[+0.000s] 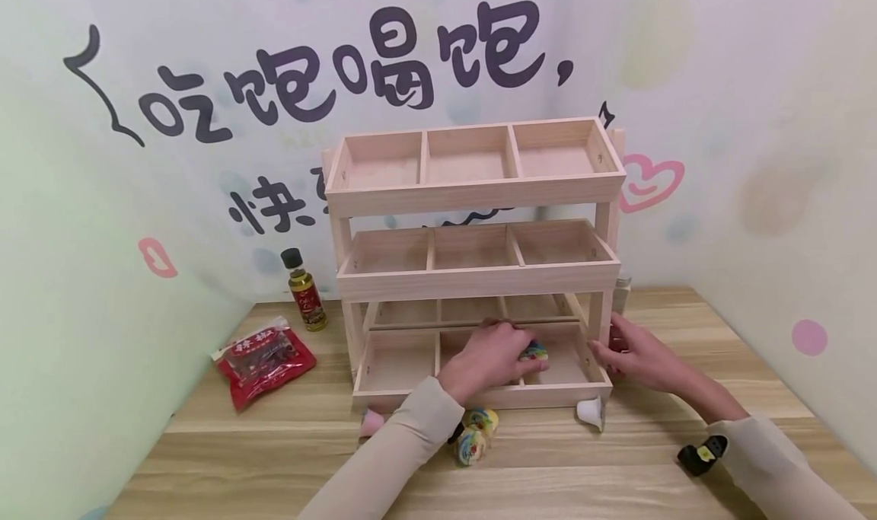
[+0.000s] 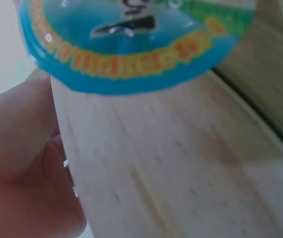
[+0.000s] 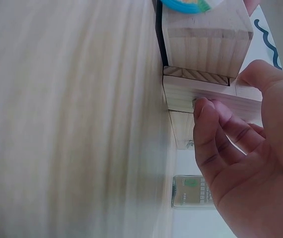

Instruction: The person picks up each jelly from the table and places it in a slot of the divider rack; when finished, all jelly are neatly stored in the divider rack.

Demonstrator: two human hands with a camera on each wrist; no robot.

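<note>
In the head view, my left hand (image 1: 489, 356) reaches into the bottom tray of a three-tier pale wooden rack (image 1: 473, 198). Its thumb and fingers pinch a jelly cup (image 1: 534, 350) with a colourful lid at the divider of the middle and right compartments; the hand hides most of the cup. My right hand (image 1: 640, 355) is at the rack's right post, thumb in front and bent fingers behind. The right wrist view shows its fingertips touching the post (image 3: 178, 96). Another jelly cup lid (image 2: 131, 49) fills the top of the left wrist view.
On the table before the rack lie two jelly cups (image 1: 473, 445), a pink cup (image 1: 371, 422) and a white cup (image 1: 589, 411). To the left are a red packet (image 1: 263, 358) and an oil bottle (image 1: 306, 295). A container (image 3: 193, 191) stands behind the rack's right side.
</note>
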